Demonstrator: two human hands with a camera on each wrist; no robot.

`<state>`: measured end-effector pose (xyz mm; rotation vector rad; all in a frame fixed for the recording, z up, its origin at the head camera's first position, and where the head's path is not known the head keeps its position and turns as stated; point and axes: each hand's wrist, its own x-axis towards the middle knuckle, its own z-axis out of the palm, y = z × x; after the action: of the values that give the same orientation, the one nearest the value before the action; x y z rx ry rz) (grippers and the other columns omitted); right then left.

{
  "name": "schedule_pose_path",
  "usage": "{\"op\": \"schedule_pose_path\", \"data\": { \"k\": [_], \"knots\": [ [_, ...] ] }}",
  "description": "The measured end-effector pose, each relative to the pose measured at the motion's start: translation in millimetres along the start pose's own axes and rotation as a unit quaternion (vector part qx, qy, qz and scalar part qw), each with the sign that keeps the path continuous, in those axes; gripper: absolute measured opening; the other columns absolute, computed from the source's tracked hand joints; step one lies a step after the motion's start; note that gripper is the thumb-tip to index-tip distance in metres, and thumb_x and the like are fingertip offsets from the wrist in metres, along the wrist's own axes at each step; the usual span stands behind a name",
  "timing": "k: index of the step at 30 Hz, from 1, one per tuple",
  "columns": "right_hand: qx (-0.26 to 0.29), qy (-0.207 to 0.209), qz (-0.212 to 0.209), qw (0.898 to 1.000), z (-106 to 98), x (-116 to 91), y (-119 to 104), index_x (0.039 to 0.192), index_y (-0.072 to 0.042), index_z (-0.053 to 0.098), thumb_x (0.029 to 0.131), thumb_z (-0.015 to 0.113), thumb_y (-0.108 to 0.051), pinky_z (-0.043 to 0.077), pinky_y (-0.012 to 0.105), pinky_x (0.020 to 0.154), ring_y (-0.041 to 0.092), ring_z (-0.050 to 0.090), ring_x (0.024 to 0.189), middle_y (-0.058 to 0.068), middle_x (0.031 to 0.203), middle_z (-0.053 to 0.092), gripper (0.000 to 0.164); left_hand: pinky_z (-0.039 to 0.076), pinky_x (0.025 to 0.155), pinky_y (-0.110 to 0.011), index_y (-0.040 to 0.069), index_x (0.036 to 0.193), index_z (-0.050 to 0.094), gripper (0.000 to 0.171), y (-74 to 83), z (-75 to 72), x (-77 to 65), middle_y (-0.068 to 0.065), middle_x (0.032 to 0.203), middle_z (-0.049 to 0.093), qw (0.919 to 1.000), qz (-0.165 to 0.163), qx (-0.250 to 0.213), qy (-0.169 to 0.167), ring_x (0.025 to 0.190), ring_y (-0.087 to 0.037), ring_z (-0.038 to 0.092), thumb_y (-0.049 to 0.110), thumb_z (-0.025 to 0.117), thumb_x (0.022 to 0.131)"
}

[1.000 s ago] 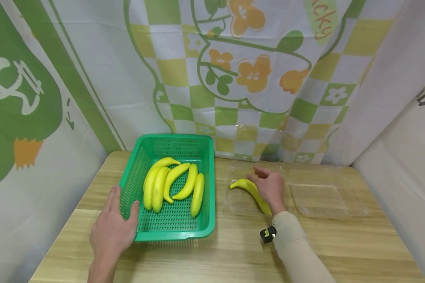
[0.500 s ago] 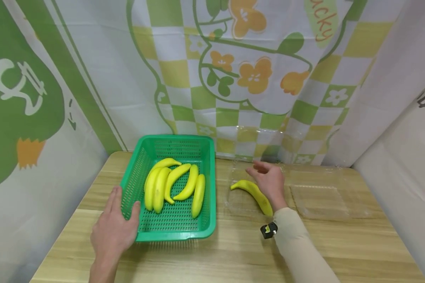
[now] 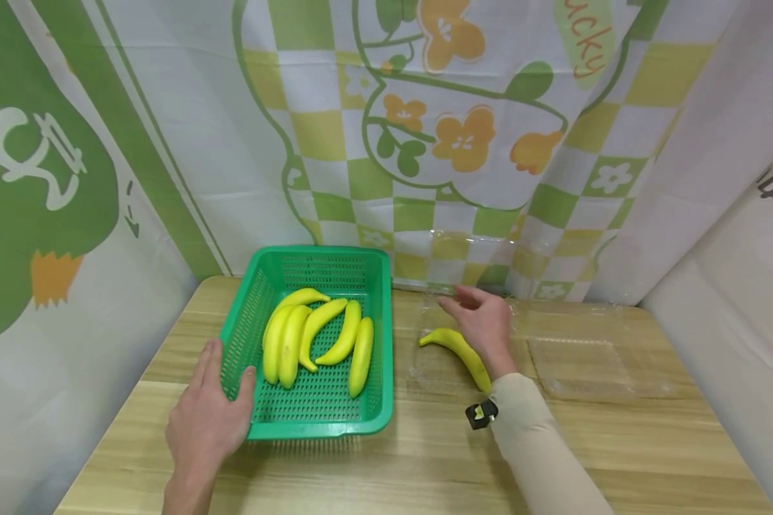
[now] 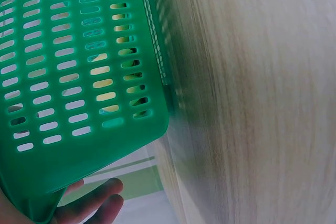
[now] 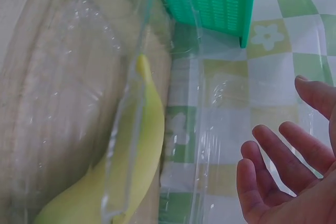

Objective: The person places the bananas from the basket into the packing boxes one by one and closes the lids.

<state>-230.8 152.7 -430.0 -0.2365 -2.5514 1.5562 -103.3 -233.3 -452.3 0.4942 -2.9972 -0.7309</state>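
Observation:
My left hand (image 3: 208, 411) straddles the left rim of a green plastic basket (image 3: 315, 429), thumb over the rim and fairly straight fingers outside. In the left wrist view, fingertips (image 4: 107, 203) show beyond the rim, apart from the wall. Several yellow bananas (image 3: 290, 343) lie in the basket. My right hand (image 3: 486, 325) hovers over a clear plastic container (image 3: 425, 375), fingers loosely bent and holding nothing. One banana (image 3: 454, 340) lies slanted in that container, partly under the hand. From the right wrist, this banana (image 5: 149, 145) shows behind a clear plastic wall, apart from the fingers (image 5: 283, 156).
A second clear plastic container (image 3: 582, 361) stands to the right on the wooden table (image 3: 425, 458). A patterned curtain (image 3: 412, 207) hangs right behind the table, with white sheets at both sides. A raised clear lid (image 3: 470, 236) leans near the curtain.
My right hand has drawn slightly back and left, its fingertips farther from the banana in the container. The left hand and the basket stay in place; the view shifts slightly.

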Motion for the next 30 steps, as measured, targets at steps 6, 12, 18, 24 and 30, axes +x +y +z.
{"op": "schedule_pose_path", "data": {
  "k": [6, 12, 18, 24, 30],
  "knots": [
    [0.014, -0.011, 0.006, 1.0, 4, -1, -7, 0.138, -0.017, 0.072, 0.093, 0.083, -0.036, 0.061, 0.047, 0.102, 0.029, 0.073, 0.12, 0.009, 0.128, 0.079, 0.05, 0.057, 0.076, -0.059, 0.019, 0.172, 0.0, 0.082, 0.0, -0.1, -0.1, -0.01, 0.181, 0.005, 1.0, -0.002, 0.0, -0.003, 0.141, -0.062, 0.045, 0.062, 0.03, 0.109],
    [0.025, -0.019, 0.007, 0.999, 9, -2, -15, 0.138, -0.017, 0.072, 0.094, 0.082, -0.036, 0.059, 0.047, 0.103, 0.029, 0.071, 0.122, 0.01, 0.128, 0.078, 0.049, 0.057, 0.072, -0.055, 0.019, 0.172, -0.001, 0.082, -0.4, -0.6, 0.0, -0.009, 0.181, 0.004, 1.0, -0.004, 0.001, -0.005, 0.141, -0.061, 0.046, 0.062, 0.03, 0.109],
    [0.026, -0.027, -0.002, 0.999, 14, -2, -23, 0.139, -0.02, 0.072, 0.094, 0.081, -0.039, 0.058, 0.047, 0.106, 0.027, 0.071, 0.123, 0.007, 0.13, 0.077, 0.049, 0.058, 0.074, -0.059, 0.019, 0.172, 0.0, 0.082, -0.4, -0.9, -0.6, -0.01, 0.181, 0.006, 1.0, -0.002, -0.002, -0.001, 0.14, -0.062, 0.046, 0.062, 0.029, 0.109],
    [0.043, -0.024, -0.021, 0.999, 21, -2, -35, 0.136, -0.019, 0.074, 0.093, 0.083, -0.038, 0.061, 0.047, 0.101, 0.027, 0.074, 0.119, 0.008, 0.126, 0.079, 0.048, 0.055, 0.088, -0.066, 0.017, 0.172, 0.001, 0.081, 0.4, 0.0, -1.3, -0.01, 0.181, 0.007, 0.9999, 0.002, -0.009, 0.005, 0.144, -0.06, 0.043, 0.061, 0.03, 0.109],
    [0.049, -0.023, -0.031, 0.998, 29, -2, -43, 0.134, -0.016, 0.075, 0.093, 0.083, -0.035, 0.061, 0.047, 0.1, 0.027, 0.074, 0.119, 0.009, 0.125, 0.08, 0.047, 0.054, 0.088, -0.067, 0.016, 0.172, 0.002, 0.081, 0.4, 1.0, -0.3, -0.011, 0.181, 0.008, 0.9999, 0.007, -0.007, 0.006, 0.143, -0.061, 0.044, 0.06, 0.029, 0.11]
  ]
}}
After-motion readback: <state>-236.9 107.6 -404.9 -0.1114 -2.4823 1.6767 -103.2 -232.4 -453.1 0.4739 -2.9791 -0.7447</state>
